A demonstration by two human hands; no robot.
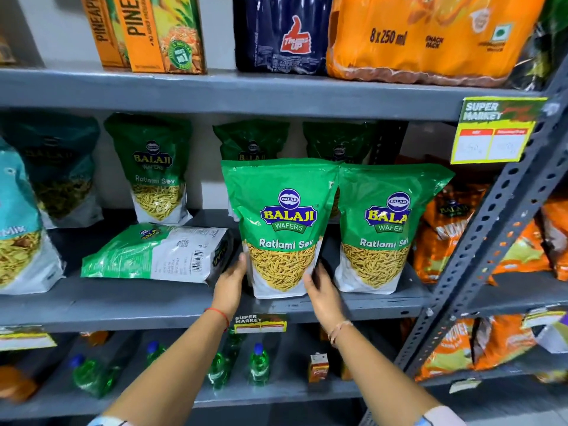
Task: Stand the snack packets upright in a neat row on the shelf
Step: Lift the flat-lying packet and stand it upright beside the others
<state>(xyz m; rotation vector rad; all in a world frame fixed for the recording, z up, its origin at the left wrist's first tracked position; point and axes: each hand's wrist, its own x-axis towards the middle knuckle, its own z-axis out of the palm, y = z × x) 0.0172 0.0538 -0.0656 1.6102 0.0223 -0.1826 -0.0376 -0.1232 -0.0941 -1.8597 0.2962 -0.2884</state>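
A green Ratlami Sev packet (281, 222) stands upright at the front of the grey middle shelf (147, 305). My left hand (230, 281) grips its lower left edge and my right hand (321, 290) its lower right edge. A second green packet (384, 229) stands upright just to its right, touching it. Another green packet (153, 253) lies flat on its face to the left, back label up. One more (155, 170) stands upright at the back left, and two others (252, 139) (338, 141) stand behind the front pair, partly hidden.
Teal mix packets (21, 226) stand at the shelf's left end, orange packets (451, 229) at the right beyond a slotted steel post (491, 216). Juice cartons and drink packs fill the shelf above; green bottles (259, 364) stand below. Price tags hang on the shelf edges.
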